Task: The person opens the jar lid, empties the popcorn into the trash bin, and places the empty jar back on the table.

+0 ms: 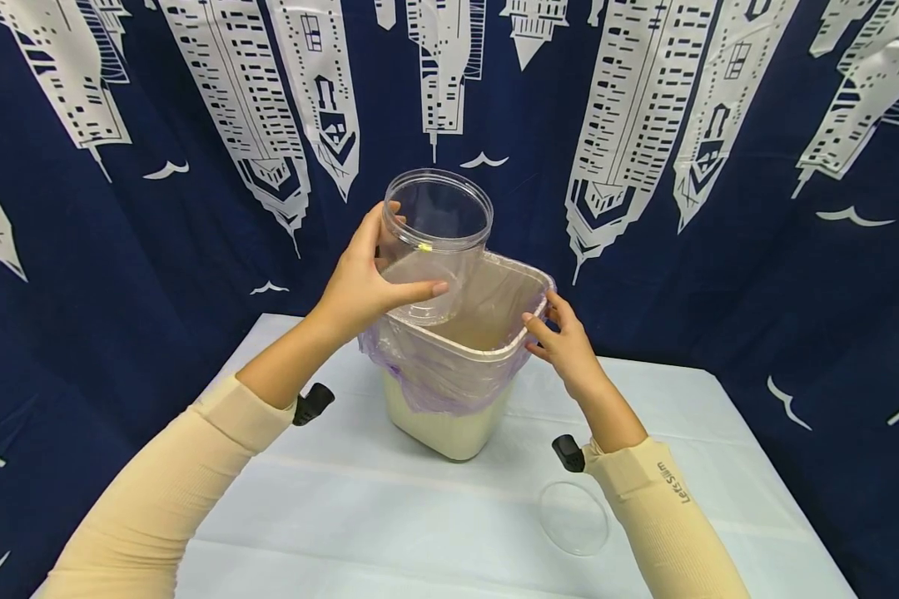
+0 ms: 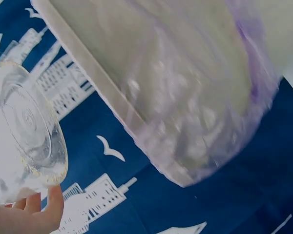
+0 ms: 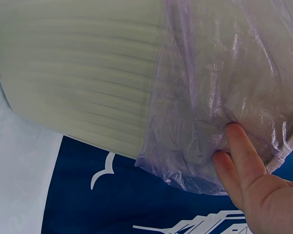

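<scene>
My left hand [image 1: 355, 283] grips a clear plastic jar [image 1: 442, 270] by its side, thumb across the front and fingers round the back. The jar is lidless and hangs slightly tilted over the near left part of a cream trash bin [image 1: 449, 437]. Its round base [image 2: 29, 122] shows in the left wrist view, with yellowish specks along the edge. A thin purple bag [image 1: 449, 378] lines the bin and folds down over its rim. At the right of the rim, my right hand [image 1: 569, 341] holds the bin's edge, with fingertips [image 3: 237, 134] against the bag's outside.
A clear round lid [image 1: 573, 518] lies flat on the white-covered table [image 1: 330, 507], in front of the bin and near the right forearm. Behind the table hangs a dark blue curtain [image 1: 524, 208] printed with white buildings and birds.
</scene>
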The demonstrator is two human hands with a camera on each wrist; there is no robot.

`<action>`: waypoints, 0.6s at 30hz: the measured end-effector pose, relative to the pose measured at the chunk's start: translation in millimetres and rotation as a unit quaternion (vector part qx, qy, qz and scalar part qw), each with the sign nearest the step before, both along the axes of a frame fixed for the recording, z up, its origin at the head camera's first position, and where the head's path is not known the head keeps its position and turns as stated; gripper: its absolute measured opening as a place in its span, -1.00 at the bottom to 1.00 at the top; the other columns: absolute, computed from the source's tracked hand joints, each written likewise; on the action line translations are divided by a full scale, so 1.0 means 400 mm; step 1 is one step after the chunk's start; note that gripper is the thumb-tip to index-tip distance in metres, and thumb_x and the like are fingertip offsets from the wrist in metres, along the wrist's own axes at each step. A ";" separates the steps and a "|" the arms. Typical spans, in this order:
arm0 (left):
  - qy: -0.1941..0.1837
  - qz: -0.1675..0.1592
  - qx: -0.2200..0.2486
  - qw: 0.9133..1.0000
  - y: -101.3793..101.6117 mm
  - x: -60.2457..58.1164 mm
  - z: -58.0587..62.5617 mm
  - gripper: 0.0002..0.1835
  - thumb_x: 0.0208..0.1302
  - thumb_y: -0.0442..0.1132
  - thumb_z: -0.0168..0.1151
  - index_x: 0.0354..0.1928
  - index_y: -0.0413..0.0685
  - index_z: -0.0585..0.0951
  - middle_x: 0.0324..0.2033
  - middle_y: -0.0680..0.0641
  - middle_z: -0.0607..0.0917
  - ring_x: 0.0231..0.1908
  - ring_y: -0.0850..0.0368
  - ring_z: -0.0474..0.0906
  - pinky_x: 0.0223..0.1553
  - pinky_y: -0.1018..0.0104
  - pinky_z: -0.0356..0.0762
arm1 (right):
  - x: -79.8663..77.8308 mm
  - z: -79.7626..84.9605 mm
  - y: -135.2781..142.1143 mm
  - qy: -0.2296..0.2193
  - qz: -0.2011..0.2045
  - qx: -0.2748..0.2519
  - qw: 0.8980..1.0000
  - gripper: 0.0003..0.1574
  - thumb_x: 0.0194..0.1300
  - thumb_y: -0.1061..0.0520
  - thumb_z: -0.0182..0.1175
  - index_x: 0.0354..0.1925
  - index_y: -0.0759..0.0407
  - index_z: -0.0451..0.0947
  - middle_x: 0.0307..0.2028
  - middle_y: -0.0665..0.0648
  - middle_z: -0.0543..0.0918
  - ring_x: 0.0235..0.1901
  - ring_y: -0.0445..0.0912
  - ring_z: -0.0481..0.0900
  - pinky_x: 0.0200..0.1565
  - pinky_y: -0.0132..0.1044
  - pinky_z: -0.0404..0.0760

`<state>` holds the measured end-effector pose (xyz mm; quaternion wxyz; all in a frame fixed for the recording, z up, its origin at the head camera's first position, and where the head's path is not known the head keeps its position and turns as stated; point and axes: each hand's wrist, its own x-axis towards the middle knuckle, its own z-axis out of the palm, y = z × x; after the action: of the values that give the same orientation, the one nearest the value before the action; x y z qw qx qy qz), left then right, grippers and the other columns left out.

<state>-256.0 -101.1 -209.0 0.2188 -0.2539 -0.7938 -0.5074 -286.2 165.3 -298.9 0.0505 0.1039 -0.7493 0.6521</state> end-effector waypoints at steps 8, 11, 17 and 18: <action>-0.036 -0.097 0.030 0.994 0.022 0.065 -0.022 -0.01 -0.24 -0.24 0.51 0.28 0.05 0.14 0.13 0.01 0.34 0.05 0.07 0.34 0.03 0.11 0.33 | 0.001 0.001 0.000 -0.001 -0.005 0.000 1.000 -0.14 0.31 0.11 0.02 0.38 0.21 -0.23 0.23 0.37 0.05 0.13 0.13 0.23 -0.02 -0.15 0.43; -0.032 -0.125 0.021 0.991 0.032 0.088 -0.036 -0.02 -0.25 -0.28 0.51 0.27 0.05 0.16 0.13 0.01 0.34 0.02 0.05 0.35 -0.01 0.08 0.35 | 0.003 0.001 -0.001 -0.003 -0.003 -0.001 1.000 -0.14 0.32 0.12 0.01 0.38 0.21 -0.25 0.24 0.37 0.03 0.14 0.14 0.22 -0.01 -0.14 0.42; -0.024 -0.167 0.010 0.986 0.051 0.120 -0.065 -0.04 -0.30 -0.32 0.52 0.21 0.05 0.20 0.12 0.02 0.34 0.12 0.13 0.25 0.04 0.07 0.27 | 0.003 -0.001 -0.001 0.005 -0.005 0.001 1.000 -0.18 0.31 0.14 0.00 0.37 0.18 -0.18 0.26 0.35 0.04 0.15 0.11 0.20 0.01 -0.10 0.42; -0.025 -0.171 0.008 0.985 0.054 0.123 -0.071 -0.04 -0.31 -0.31 0.53 0.21 0.06 0.20 0.12 0.02 0.34 0.11 0.14 0.27 0.04 0.08 0.28 | 0.002 -0.002 -0.001 0.008 -0.007 0.005 1.000 -0.19 0.30 0.14 0.01 0.37 0.17 -0.15 0.25 0.34 0.07 0.14 0.09 0.23 0.00 -0.12 0.43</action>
<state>-206.8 -79.6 -237.5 0.1104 -0.3715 -0.7400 -0.5497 -285.3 164.8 -299.5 0.0607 0.1036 -0.7527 0.6473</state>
